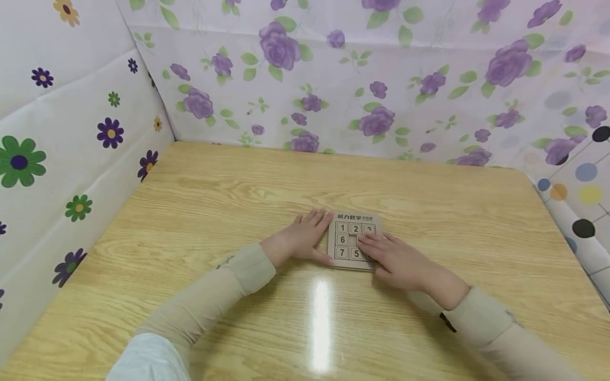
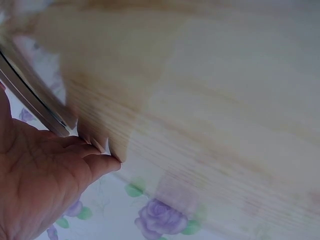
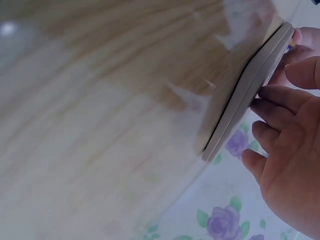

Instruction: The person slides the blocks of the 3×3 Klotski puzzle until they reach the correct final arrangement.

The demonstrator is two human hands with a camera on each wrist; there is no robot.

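Observation:
A beige number sliding puzzle [image 1: 332, 248] lies flat on the table, with tiles 1, 2 and part of 3 on top, 6 at the middle left, and 7 and 5 below. An uncovered slot shows beside the 6. My left hand [image 1: 302, 238] spreads along the puzzle's left side, thumb at the lower left corner. From the right, my right hand [image 1: 405, 262] lays its fingertips on the right-hand tiles and hides some of them. In the left wrist view the puzzle's edge [image 2: 35, 97] touches the fingers; the right wrist view shows the puzzle [image 3: 250, 90] edge-on.
The glossy wooden table [image 1: 229, 185] reflects a bright light strip in front of the puzzle. Purple-flowered sheeting [image 1: 329, 79] stands behind the table, a daisy-patterned sheet [image 1: 62, 159] at the left, and a dotted one [image 1: 586, 196] at the right.

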